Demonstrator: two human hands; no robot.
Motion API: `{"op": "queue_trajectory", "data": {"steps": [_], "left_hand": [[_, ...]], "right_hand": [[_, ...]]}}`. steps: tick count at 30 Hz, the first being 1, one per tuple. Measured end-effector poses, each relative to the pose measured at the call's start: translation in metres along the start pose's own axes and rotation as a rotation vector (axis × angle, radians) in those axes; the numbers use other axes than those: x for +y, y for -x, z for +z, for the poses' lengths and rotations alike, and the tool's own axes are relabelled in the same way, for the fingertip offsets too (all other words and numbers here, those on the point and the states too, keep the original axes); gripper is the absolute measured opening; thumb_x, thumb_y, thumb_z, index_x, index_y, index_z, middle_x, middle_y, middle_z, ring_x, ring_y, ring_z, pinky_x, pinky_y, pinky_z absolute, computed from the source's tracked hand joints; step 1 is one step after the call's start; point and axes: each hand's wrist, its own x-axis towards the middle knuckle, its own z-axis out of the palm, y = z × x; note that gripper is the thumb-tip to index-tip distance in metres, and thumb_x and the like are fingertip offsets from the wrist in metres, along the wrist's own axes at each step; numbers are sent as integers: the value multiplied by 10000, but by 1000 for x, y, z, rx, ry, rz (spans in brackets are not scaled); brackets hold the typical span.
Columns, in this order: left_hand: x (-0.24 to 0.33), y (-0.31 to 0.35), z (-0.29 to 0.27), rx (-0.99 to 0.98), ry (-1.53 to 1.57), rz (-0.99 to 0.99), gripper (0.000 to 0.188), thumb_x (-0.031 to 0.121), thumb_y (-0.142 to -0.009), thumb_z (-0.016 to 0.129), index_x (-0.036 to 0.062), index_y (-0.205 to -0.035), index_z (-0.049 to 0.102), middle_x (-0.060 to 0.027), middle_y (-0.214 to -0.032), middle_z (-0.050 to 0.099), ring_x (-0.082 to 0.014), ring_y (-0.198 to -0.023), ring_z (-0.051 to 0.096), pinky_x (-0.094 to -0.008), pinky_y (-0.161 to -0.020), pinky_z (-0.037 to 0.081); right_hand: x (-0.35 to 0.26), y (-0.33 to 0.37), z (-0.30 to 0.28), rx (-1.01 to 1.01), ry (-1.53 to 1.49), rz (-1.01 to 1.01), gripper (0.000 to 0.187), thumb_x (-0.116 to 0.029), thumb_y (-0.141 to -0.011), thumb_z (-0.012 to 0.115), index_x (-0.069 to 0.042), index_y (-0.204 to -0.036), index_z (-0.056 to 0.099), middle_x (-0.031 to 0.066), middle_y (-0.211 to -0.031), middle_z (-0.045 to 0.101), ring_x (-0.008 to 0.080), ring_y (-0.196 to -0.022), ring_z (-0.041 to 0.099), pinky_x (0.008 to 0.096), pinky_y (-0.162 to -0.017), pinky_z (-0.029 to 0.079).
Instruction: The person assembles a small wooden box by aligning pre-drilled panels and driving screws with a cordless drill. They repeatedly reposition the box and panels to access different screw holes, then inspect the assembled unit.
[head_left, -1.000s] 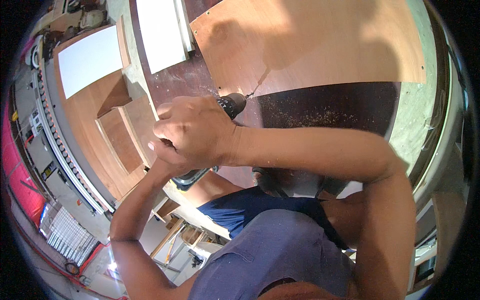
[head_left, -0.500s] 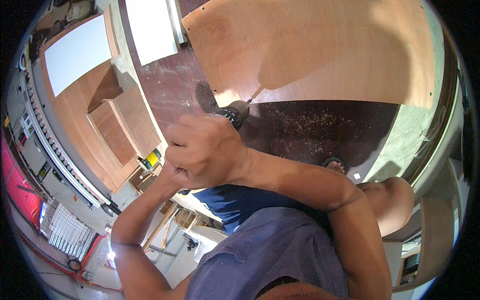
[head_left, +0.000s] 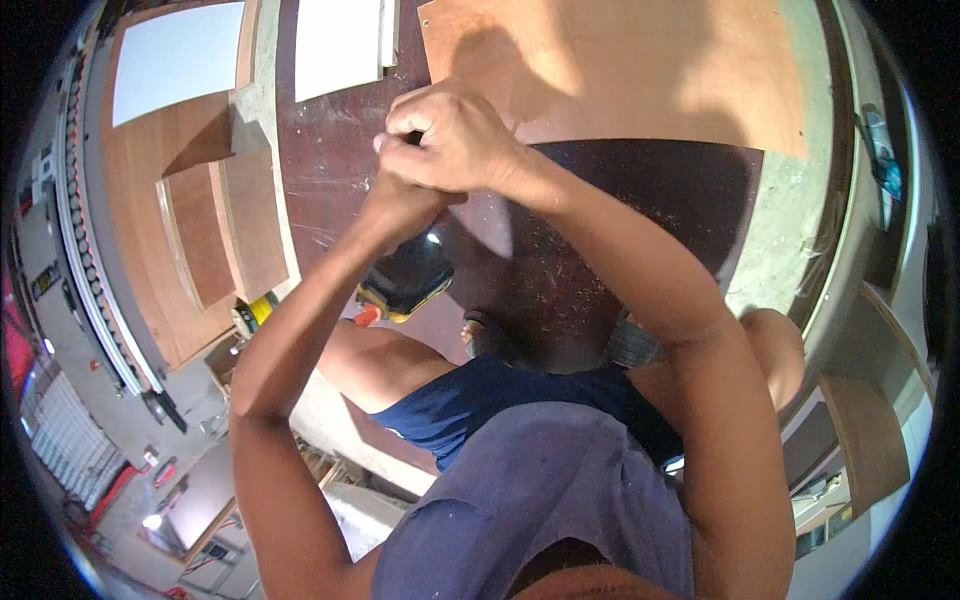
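Both of my hands are closed over a power drill, beside the near left edge of a light brown wooden board (head_left: pixel 640 75). My left hand (head_left: pixel 405 205) wraps the grip of the drill (head_left: pixel 412 272), whose black base with yellow trim shows below it. My right hand (head_left: pixel 452 135) is closed on top of the tool, above the left. The hands hide the drill's body, chuck and bit, so I cannot tell whether the bit touches the board. The board lies flat on a dark red surface (head_left: pixel 620 225), with a small hole at its right corner.
A white panel (head_left: pixel 340 45) lies left of the board. Further left are a wooden piece with raised box sides (head_left: pixel 225 225) and a yellow-and-black item (head_left: pixel 255 312). My feet stand at the near side. A brown panel (head_left: pixel 865 440) stands at the right.
Both hands have moved up in the picture with the drill. Its chuck and bit, seen before at the board's edge, are now hidden, and its base has come into view.
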Motion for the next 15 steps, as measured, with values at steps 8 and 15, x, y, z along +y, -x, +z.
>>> {"op": "queue_trajectory", "data": {"steps": [8,15], "left_hand": [[-80,67,-36,57,707,60,326,237,-883,748,55,-1130,635,-57,-945,702,-99,-659,607,-245,-572,524],[-244,84,-77,314,1235,167,710,697,-917,457,85,-1270,527,-103,-1119,616,-259,-963,611,-407,-908,483]], "right_hand": [[60,60,-236,233,1097,85,419,-429,-840,656,-55,-1030,675,103,-938,701,264,-851,668,356,-783,516],[60,201,-329,416,576,825,686,-473,-904,642,15,-1362,490,145,-1230,621,224,-1089,603,318,-958,453]]}}
